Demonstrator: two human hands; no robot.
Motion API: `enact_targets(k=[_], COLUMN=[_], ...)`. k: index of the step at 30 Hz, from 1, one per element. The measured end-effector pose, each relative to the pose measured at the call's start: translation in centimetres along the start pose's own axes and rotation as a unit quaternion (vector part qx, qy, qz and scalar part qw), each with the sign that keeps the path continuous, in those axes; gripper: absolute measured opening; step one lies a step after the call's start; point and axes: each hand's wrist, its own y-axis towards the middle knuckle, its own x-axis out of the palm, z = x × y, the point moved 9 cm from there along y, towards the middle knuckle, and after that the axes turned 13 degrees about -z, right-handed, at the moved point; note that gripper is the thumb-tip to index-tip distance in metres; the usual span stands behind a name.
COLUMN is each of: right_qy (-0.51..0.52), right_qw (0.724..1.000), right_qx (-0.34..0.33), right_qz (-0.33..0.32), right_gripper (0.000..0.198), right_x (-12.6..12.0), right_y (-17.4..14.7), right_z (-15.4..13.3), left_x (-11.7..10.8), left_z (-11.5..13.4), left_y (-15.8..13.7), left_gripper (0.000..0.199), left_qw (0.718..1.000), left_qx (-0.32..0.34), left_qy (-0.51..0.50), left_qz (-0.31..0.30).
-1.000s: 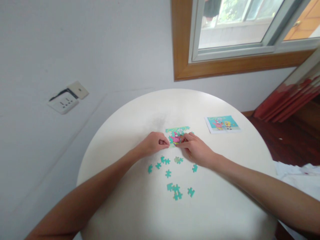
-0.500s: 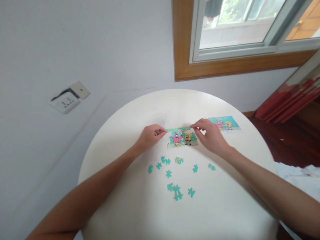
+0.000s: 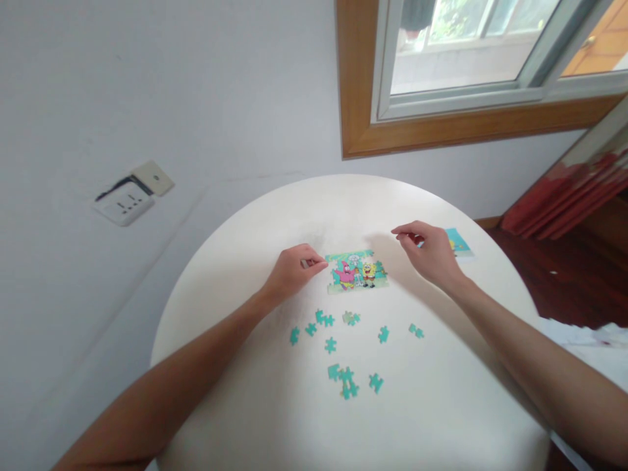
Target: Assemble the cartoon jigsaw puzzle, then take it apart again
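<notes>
A partly joined jigsaw puzzle (image 3: pixel 356 271) with a pink starfish and a yellow square cartoon figure lies in the middle of the table. At its upper left edge, the thumb and forefinger of my left hand (image 3: pixel 297 269) are pinched together against the border. My right hand (image 3: pixel 432 254) is held above the table, right of the puzzle, fingertips pinched; whatever is between them is too small to make out. Behind that hand lies a picture card (image 3: pixel 460 243), partly covered. Nearer to me lie loose turquoise pieces, among them one piece (image 3: pixel 330 345) and another (image 3: pixel 375 383).
The round white table (image 3: pixel 245 405) stands against a wall with a loose socket plate (image 3: pixel 123 201). A wood-framed window (image 3: pixel 360 134) is beyond it. To the right are a red curtain (image 3: pixel 554 203) and white cloth (image 3: pixel 583 340). More pieces (image 3: pixel 383 334) lie scattered nearby.
My right hand has left the puzzle's upper right corner and moved right and up, now covering more of the picture card. My left hand has stayed at the puzzle's left edge.
</notes>
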Motion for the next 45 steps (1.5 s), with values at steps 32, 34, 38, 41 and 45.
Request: enact_targets(k=[32, 34, 38, 41, 45], right_qy=[-0.051, -0.081, -0.134, -0.154, -0.135], right_qw=[0.910, 0.904, 0.902, 0.898, 0.894], right_qx=[-0.137, -0.125, -0.101, -0.090, -0.074], right_qz=[-0.388, -0.402, -0.398, -0.403, -0.420], right_gripper=[0.012, 0.010, 0.012, 0.012, 0.008], right_x=[9.6, 10.7, 11.6, 11.7, 11.7], right_y=[-6.1, -6.9, -7.6, -7.8, -8.0], right_z=[-8.5, -8.6, -8.0, -7.6, -7.1], left_x=[7.3, 7.2, 6.7, 6.0, 5.5], left_z=[5.7, 5.7, 5.9, 5.9, 5.1], left_y=[-3.0, -2.9, -2.6, -2.2, -1.6], left_gripper=[0.010, 0.007, 0.013, 0.018, 0.019], left_qw=[0.944, 0.943, 0.947, 0.957, 0.971], left_qx=[0.148, 0.151, 0.155, 0.153, 0.133], left_qy=[0.086, 0.078, 0.068, 0.061, 0.055], left_qz=[-0.282, -0.286, -0.272, -0.238, -0.192])
